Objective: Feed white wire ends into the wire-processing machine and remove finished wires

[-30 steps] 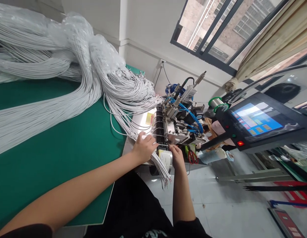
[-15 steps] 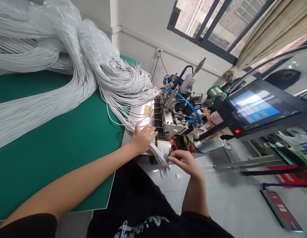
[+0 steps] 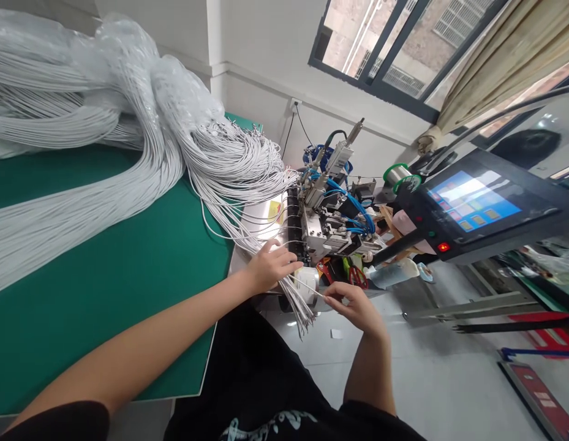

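A: What's the R hand (image 3: 355, 306) got?

B: One thin, white, round cable (image 3: 310, 287), pinched nr its end btwn thumb & fingertips. Grip's narrow, closed on it.

A: Where's that cable, pos.-wise?

B: Off the green-topped desk w/ pale trim (image 3: 141, 275), i.e. past its right edge. Runs from by the L hand (image 3: 269, 269) to the R hand, passing in front of a white cylindrical roll (image 3: 313, 277).

A: L hand's grip?

B: Back of hand up, over a loose bundle of thin white cables (image 3: 299, 309), fingers bent, tips nr the lower end of a black clamp strip (image 3: 293, 220). Can't tell if it's closed on any. Bundle's free ends hang past the desk's right edge, nr the R hand.

A: Other cables?

B: Big white cable heap (image 3: 238, 156), partly in clear plastic bags (image 3: 185, 92), along the desk's far edge & spilling over the far right corner. A few strands reach the strip.

A: And equip.?

B: Metal machine w/ blue tubes (image 3: 316, 236) beyond the desk's right edge. Dark-framed touchscreen (image 3: 477, 196), lit blue, right of that; green-rimmed wire spool (image 3: 398, 176) by the screen's left corner. Red-handled scissors (image 3: 359, 277) nr the R hand.
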A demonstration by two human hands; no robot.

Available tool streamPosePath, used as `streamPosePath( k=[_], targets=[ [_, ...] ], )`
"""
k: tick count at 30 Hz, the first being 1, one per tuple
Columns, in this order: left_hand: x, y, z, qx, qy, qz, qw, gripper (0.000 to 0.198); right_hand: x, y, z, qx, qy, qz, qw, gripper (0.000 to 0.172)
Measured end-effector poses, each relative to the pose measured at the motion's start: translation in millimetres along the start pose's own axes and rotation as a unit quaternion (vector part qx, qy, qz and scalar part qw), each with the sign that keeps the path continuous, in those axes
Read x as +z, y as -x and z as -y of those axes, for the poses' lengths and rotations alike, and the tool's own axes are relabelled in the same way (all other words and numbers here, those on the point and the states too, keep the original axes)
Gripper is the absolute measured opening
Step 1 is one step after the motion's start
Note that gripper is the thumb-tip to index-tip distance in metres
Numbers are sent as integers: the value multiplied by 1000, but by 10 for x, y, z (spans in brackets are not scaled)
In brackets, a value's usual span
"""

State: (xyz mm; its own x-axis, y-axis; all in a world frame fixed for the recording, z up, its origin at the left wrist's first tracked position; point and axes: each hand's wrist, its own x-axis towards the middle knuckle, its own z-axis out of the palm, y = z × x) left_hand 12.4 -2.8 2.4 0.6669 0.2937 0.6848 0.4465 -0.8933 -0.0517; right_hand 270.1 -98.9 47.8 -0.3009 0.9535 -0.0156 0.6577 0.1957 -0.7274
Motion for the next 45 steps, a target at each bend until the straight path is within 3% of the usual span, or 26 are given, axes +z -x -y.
streamPosePath(
  k=[4, 9, 14, 26, 33, 36, 40, 45],
  targets=[
    [-16, -11, 6, 39, 16, -32, 999, 34, 26, -47, -123, 23, -46, -112, 992, 25],
    [-9, -3, -4, 42, 19, -38, 998, 20, 189, -192, -243, 68, -185, -262, 945, 33],
    [36, 7, -1, 35, -2, -49, 998, 17, 335, -310, -251, 71, -270, -324, 904, 35],
    [70, 17, -13, 23, -8, -20, 1000, 23, 470, -371, -275, 54, -314, -349, 881, 35],
    [5, -16, -28, 45, -19, -36, 998, 31, 381, -380, -332, 65, -362, -265, 892, 28],
    [-14, -16, -47, 16, -39, -40, 998, 31, 333, -407, -325, 83, -302, -232, 921, 28],
    [-7, -11, -68, -23, -69, -26, 997, 32, 315, -478, -314, 59, -117, -225, 966, 28],
    [0, -26, -84, -68, -89, -32, 993, 30, 329, -605, -335, 32, -34, -215, 976, 26]
  ],
)
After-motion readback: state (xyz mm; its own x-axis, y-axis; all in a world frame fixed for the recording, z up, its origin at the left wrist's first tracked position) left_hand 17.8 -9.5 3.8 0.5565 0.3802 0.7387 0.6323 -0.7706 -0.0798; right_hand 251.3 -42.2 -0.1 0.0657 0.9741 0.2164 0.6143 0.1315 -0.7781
